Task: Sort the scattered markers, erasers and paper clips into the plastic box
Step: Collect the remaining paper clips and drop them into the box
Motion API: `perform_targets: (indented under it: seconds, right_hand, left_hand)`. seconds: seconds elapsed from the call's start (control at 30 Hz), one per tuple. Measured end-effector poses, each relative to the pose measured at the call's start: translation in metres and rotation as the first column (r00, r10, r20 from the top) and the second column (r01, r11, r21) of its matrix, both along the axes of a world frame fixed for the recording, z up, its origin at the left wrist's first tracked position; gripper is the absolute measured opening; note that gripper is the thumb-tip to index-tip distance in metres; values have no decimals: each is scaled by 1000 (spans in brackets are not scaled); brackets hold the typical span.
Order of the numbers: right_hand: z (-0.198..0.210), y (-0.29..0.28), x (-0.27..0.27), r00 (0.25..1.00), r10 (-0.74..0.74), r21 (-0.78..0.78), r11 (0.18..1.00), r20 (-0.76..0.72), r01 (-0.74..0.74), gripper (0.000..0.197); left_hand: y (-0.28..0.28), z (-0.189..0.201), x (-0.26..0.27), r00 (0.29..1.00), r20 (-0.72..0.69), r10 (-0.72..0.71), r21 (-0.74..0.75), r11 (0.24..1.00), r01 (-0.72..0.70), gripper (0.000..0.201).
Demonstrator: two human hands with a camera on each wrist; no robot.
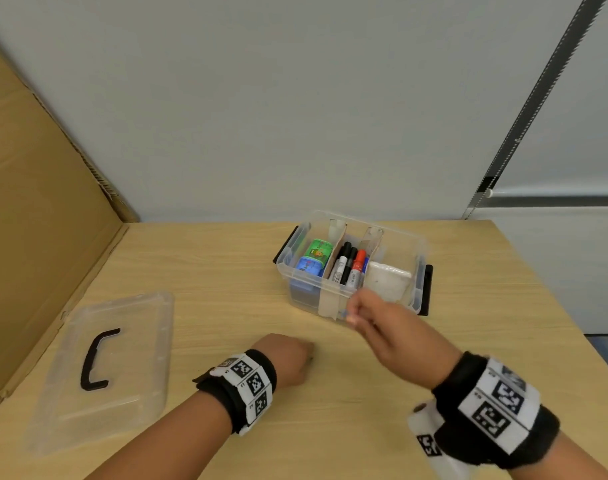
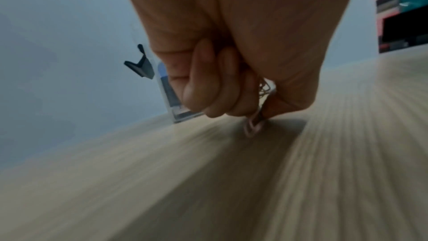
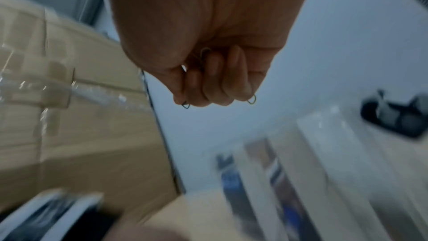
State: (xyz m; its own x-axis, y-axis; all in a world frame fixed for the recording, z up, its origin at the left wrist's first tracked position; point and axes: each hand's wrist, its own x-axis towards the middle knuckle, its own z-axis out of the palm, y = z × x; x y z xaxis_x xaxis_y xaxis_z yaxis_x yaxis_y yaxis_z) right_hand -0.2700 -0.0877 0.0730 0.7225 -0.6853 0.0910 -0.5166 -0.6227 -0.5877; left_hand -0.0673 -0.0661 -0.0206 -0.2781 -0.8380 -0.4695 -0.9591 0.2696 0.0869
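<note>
Paper clips (image 2: pixel 253 125) poke from the left hand (image 1: pixel 288 362), clenched on them low at the table's (image 1: pixel 226 265) near middle. The right hand (image 1: pixel 389 330) grasps more clips (image 3: pixel 251 100) just before the plastic box (image 1: pixel 351 299), which stands toward the far right corner. The clear lid (image 1: pixel 115 372) lies near the left edge beside a cardboard sheet (image 1: pixel 35 202); a pale wall (image 1: pixel 295 98) rises behind.
</note>
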Motion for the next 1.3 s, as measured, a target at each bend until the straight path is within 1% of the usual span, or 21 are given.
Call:
perform_targets:
  seconds: [0.1,0.2,0.23,0.27,0.37,0.43,0.5,0.53,0.6,0.67,0.73,0.83,0.9,0.97,1.03,1.07,1.13,1.17,1.2,1.27,1.3]
  right_hand:
    - [22,-23,-9,992,-86,-34,995,90,89,9]
    - [26,-50,-11,956,-189,50,982,226,182,9]
    - [23,-59,-11,936,-229,108,972,266,208,10]
    - [19,-66,-10,916,-271,172,958,297,228,11]
    - [6,-83,-7,882,-377,397,883,282,251,14]
    - [3,-87,-1,904,-393,488,830,167,270,15]
    - [5,-89,5,933,-360,417,844,-24,337,20]
    - [6,-89,9,935,-335,344,869,-121,356,22]
    - [8,-90,16,913,-275,242,904,-301,352,16]
    - [7,-91,24,850,-200,183,928,-488,323,16]
    - [3,-95,29,764,-146,153,940,-628,305,28]
    - [4,-100,34,680,-83,146,951,-729,273,33]
    - [9,-101,34,672,-81,150,948,-736,280,33]
    - [15,-101,31,694,-93,152,947,-714,283,32]
    - [17,-101,23,757,-134,152,943,-640,296,33]
    - [16,-102,17,807,-163,159,940,-567,302,33]
    - [13,-101,4,907,-281,213,910,-314,356,31]
    - [11,-100,-4,919,-355,223,895,-169,387,30]
    - [7,-100,-11,907,-420,178,890,-39,419,29]
    - [-3,-98,-27,858,-493,-3,867,145,499,25]
    - [-10,-98,-34,840,-507,-100,841,192,531,22]
  left_hand:
    - [3,-1,-1,999,-22,30,4,1000,-30,37]
    - [10,-2,10,972,-191,140,-1,990,-142,28]
    - [14,-4,14,940,-286,185,-6,981,-195,20]
    - [17,-6,19,888,-398,229,-9,967,-254,14]
    - [30,-5,33,663,-683,306,3,909,-417,19]
    - [38,1,38,544,-782,305,-1,871,-491,20]
    - [43,6,41,487,-823,292,-11,849,-528,20]
    - [45,9,43,481,-828,290,-17,843,-537,20]
    - [46,13,45,488,-824,289,-31,837,-547,20]
    - [45,15,48,497,-817,294,-41,829,-558,20]
    - [44,15,50,503,-809,305,-44,821,-569,20]
    - [44,17,49,519,-794,317,-45,820,-570,20]
    - [46,18,47,527,-788,318,-41,827,-561,20]
    - [48,17,46,526,-786,326,-28,831,-556,20]
    - [50,13,45,527,-782,333,-21,831,-556,21]
    - [51,12,44,533,-777,334,-23,832,-555,20]
    - [52,11,42,543,-773,329,-32,834,-550,20]
    - [51,12,41,547,-773,322,-40,835,-548,20]
    - [50,14,38,550,-774,314,-50,835,-548,20]
    - [46,21,30,553,-781,291,-81,831,-550,20]
    - [42,27,23,554,-785,277,-97,829,-551,20]
